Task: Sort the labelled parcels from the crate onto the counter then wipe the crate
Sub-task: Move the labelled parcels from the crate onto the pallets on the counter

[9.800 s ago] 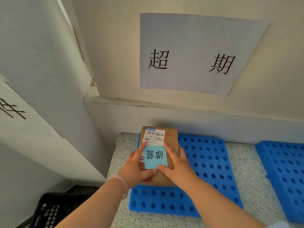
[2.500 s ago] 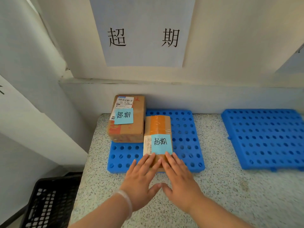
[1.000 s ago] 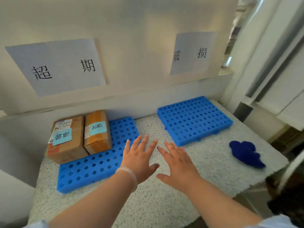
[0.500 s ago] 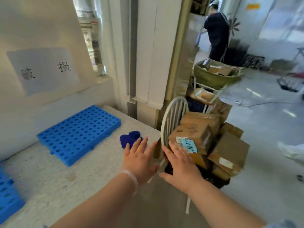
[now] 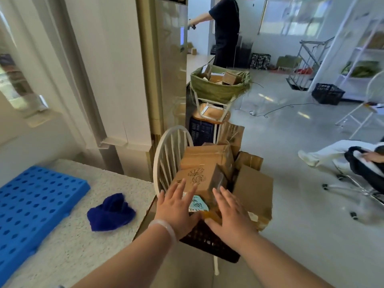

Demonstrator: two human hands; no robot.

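Hands spread flat, gripping nothing, I have the left hand and right hand flanking the blue-noted parcel atop the crate beside the counter, I judge to bracket it for lifting; the cloth lies on the counter for wiping.

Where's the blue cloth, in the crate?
No, the blue cloth lies bunched on the speckled counter, to the left of the black crate.
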